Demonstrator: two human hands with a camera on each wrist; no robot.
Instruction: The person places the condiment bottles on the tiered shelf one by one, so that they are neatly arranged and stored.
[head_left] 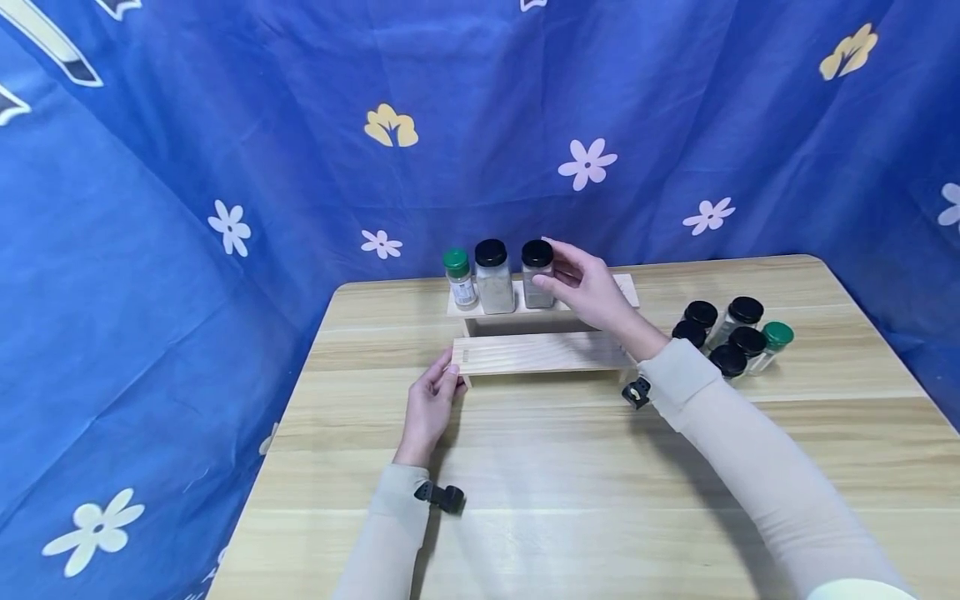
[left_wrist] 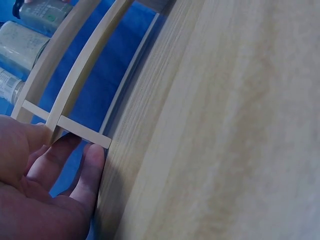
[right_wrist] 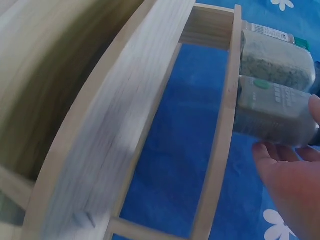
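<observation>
A two-tier wooden rack (head_left: pixel 540 352) stands on the table. Three spice jars stand on its upper shelf: a green-lidded jar (head_left: pixel 460 280) at the left, a black-lidded one (head_left: pixel 493 277) beside it, and another black-lidded jar (head_left: pixel 536 275) to the right. My right hand (head_left: pixel 553 268) grips this last jar from its right side, thumb in front and fingers over the lid. The right wrist view shows the jar (right_wrist: pixel 275 112) against the fingers (right_wrist: pixel 314 107). My left hand (head_left: pixel 444 382) rests with straight fingers (left_wrist: pixel 92 162) against the left end of the rack's lower shelf (left_wrist: pixel 82 131).
Several more jars (head_left: pixel 731 335), most black-lidded and one green-lidded (head_left: pixel 775 340), are clustered on the wooden table (head_left: pixel 570 483) right of the rack. A blue flowered cloth (head_left: pixel 225 167) hangs close behind and to the left. The table's left edge is near my left forearm.
</observation>
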